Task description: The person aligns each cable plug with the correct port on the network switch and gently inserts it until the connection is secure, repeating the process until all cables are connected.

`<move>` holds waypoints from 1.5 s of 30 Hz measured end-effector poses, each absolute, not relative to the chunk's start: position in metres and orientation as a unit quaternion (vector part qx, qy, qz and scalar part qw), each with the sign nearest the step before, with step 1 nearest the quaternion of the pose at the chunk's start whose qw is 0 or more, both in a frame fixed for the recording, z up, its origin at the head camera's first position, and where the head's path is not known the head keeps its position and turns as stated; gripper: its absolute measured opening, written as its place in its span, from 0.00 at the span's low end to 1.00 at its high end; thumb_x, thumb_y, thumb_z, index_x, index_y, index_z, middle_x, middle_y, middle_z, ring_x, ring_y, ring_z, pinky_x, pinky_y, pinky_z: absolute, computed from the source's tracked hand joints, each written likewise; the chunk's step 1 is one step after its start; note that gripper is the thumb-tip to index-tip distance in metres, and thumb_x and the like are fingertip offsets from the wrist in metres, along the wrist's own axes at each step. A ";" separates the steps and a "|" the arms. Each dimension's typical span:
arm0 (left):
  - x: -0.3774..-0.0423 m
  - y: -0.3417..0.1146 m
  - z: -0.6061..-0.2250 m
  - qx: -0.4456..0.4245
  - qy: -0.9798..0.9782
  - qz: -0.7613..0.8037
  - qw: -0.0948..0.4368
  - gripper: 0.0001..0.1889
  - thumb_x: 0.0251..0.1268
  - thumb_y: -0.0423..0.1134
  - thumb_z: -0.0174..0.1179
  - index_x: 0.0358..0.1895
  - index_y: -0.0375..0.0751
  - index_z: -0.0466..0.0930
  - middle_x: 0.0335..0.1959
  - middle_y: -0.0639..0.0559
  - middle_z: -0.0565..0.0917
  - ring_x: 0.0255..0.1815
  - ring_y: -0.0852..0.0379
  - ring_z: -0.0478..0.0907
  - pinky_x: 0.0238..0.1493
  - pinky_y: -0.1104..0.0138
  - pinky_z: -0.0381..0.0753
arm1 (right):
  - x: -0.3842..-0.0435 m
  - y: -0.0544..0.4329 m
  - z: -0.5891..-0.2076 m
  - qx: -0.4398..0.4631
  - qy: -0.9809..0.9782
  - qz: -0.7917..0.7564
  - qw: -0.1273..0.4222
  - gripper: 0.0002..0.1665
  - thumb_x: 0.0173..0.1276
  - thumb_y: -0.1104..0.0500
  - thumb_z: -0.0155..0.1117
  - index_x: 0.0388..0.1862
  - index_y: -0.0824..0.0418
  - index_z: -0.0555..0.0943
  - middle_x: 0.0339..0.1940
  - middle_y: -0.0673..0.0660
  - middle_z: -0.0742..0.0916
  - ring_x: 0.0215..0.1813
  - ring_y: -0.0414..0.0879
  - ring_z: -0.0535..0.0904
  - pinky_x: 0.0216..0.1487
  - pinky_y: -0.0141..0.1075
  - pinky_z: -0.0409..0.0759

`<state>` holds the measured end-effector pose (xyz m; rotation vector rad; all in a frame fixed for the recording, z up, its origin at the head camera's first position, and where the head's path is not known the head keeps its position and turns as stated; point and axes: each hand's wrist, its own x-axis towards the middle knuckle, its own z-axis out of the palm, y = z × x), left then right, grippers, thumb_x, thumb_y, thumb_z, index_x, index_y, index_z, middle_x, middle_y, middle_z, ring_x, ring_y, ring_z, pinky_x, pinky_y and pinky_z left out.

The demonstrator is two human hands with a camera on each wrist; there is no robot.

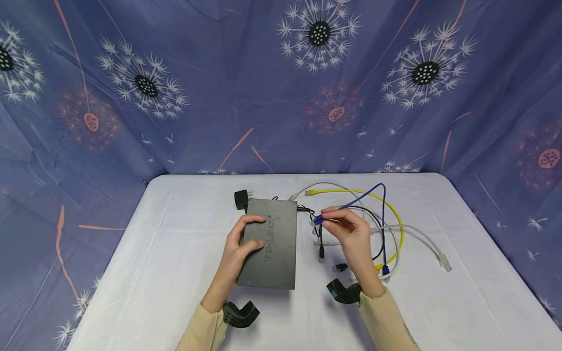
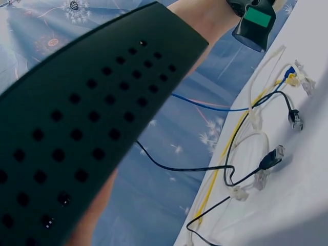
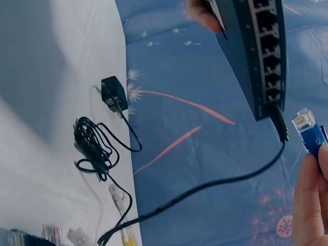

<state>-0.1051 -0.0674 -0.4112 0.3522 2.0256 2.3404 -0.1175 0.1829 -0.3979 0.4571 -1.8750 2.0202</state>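
My left hand (image 1: 237, 251) grips a dark grey TP-LINK network switch (image 1: 281, 243) by its left edge, thumb and a finger lying on its top face. It is held above the table. In the right wrist view its row of Ethernet ports (image 3: 271, 54) faces the right hand, and a black power cord (image 3: 279, 128) is plugged in at the end of that side. My right hand (image 1: 354, 239) pinches the plug (image 3: 310, 134) of a blue Ethernet cable (image 1: 384, 209), its clear tip pointing at the switch with a gap between. The left wrist view is largely filled by the switch's perforated face (image 2: 97, 118).
A black power adapter (image 1: 241, 199) stands on the white table (image 1: 175, 234) behind the switch. To the right lie tangled yellow (image 1: 401, 229), grey (image 1: 421, 231) and black cables, several with loose plugs. A patterned blue curtain (image 1: 219, 97) hangs behind the table.
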 end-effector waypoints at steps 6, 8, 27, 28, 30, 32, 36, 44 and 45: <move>-0.105 -0.065 -0.410 0.109 0.646 0.756 0.014 0.25 0.52 0.26 0.55 0.57 0.43 0.73 0.59 0.46 0.70 0.54 0.45 0.67 0.53 0.53 0.63 | -0.118 0.173 -0.398 0.151 -0.653 0.712 0.210 0.08 0.55 0.79 0.64 0.35 0.80 0.80 0.41 0.57 0.84 0.46 0.47 0.80 0.47 0.31 0.77; -0.105 -0.065 -0.410 0.108 0.645 0.756 0.013 0.25 0.52 0.26 0.55 0.57 0.43 0.74 0.59 0.46 0.70 0.53 0.45 0.67 0.53 0.53 0.63 | -0.119 0.170 -0.398 0.150 -0.643 0.718 0.222 0.08 0.54 0.80 0.64 0.35 0.81 0.79 0.40 0.58 0.83 0.45 0.47 0.80 0.48 0.32 0.77; -0.104 -0.058 -0.405 0.104 0.639 0.762 0.002 0.25 0.52 0.27 0.54 0.57 0.43 0.74 0.58 0.46 0.69 0.52 0.45 0.66 0.52 0.53 0.63 | -0.123 0.148 -0.401 0.134 -0.609 0.729 0.283 0.07 0.54 0.80 0.64 0.34 0.82 0.79 0.39 0.60 0.81 0.46 0.50 0.78 0.49 0.34 0.77; -0.104 -0.058 -0.404 0.103 0.639 0.762 0.003 0.25 0.52 0.27 0.54 0.57 0.44 0.74 0.59 0.46 0.69 0.52 0.45 0.66 0.52 0.53 0.63 | -0.123 0.148 -0.401 0.134 -0.607 0.730 0.284 0.07 0.54 0.80 0.64 0.34 0.82 0.79 0.39 0.60 0.81 0.46 0.50 0.78 0.49 0.34 0.77; -0.103 -0.058 -0.404 0.102 0.640 0.761 0.004 0.25 0.52 0.27 0.54 0.57 0.44 0.74 0.59 0.46 0.69 0.53 0.45 0.66 0.52 0.53 0.63 | -0.123 0.147 -0.401 0.133 -0.604 0.732 0.286 0.07 0.55 0.80 0.64 0.34 0.83 0.78 0.39 0.60 0.81 0.46 0.50 0.78 0.49 0.34 0.77; -0.103 -0.057 -0.404 0.102 0.640 0.762 0.005 0.25 0.52 0.27 0.54 0.57 0.44 0.74 0.59 0.46 0.69 0.53 0.45 0.65 0.52 0.53 0.62 | -0.123 0.146 -0.401 0.128 -0.605 0.731 0.289 0.07 0.54 0.80 0.64 0.34 0.83 0.78 0.40 0.59 0.81 0.46 0.50 0.78 0.49 0.34 0.77; -0.103 -0.056 -0.404 0.103 0.638 0.763 0.006 0.25 0.52 0.27 0.54 0.57 0.44 0.73 0.59 0.46 0.69 0.53 0.45 0.65 0.52 0.53 0.62 | -0.122 0.143 -0.400 0.123 -0.600 0.731 0.300 0.07 0.54 0.80 0.64 0.33 0.83 0.78 0.39 0.59 0.82 0.45 0.49 0.79 0.47 0.33 0.78; -0.102 -0.055 -0.403 0.104 0.636 0.765 0.007 0.25 0.52 0.28 0.54 0.57 0.44 0.73 0.58 0.46 0.69 0.53 0.45 0.66 0.52 0.53 0.62 | -0.121 0.141 -0.402 0.121 -0.594 0.728 0.320 0.05 0.56 0.79 0.64 0.33 0.80 0.80 0.40 0.61 0.82 0.43 0.48 0.80 0.45 0.32 0.78; -0.102 -0.055 -0.402 0.105 0.634 0.766 0.007 0.25 0.52 0.27 0.54 0.57 0.44 0.73 0.58 0.46 0.69 0.53 0.45 0.65 0.53 0.53 0.62 | -0.122 0.140 -0.402 0.122 -0.590 0.731 0.321 0.05 0.56 0.79 0.64 0.33 0.81 0.79 0.40 0.61 0.82 0.43 0.48 0.80 0.45 0.32 0.78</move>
